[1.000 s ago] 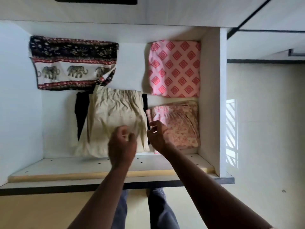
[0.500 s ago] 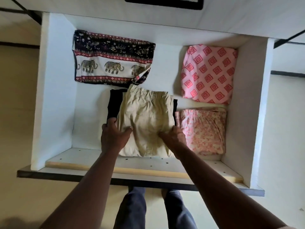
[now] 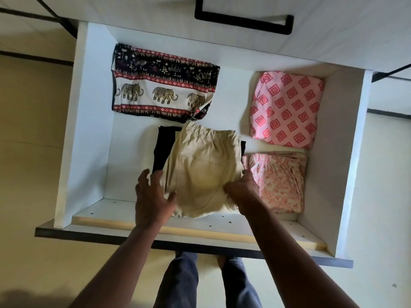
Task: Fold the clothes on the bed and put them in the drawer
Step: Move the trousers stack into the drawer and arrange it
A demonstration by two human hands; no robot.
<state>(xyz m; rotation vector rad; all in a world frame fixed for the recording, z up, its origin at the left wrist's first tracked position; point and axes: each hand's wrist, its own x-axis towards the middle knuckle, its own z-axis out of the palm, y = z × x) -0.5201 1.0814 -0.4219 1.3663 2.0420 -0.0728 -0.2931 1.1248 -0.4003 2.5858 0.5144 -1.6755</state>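
A folded cream garment (image 3: 204,165) lies in the middle of the open white drawer (image 3: 89,134), on top of a black garment (image 3: 163,150). My left hand (image 3: 153,196) is at the cream garment's near left corner, fingers spread and straight, thumb touching the cloth. My right hand (image 3: 242,190) holds the near right edge, thumb on top and fingers along the side. The cloth bulges slightly between the two hands.
An elephant-print garment (image 3: 162,94) lies at the drawer's back left. A pink diamond-print garment (image 3: 287,107) is at the back right, a pink floral one (image 3: 278,181) in front of it. A black handle (image 3: 242,22) sits above. My legs stand below the drawer front.
Both hands have slid toward the near edge of the cream garment. My left hand's fingers have spread open, and the cloth now bunches between the hands.
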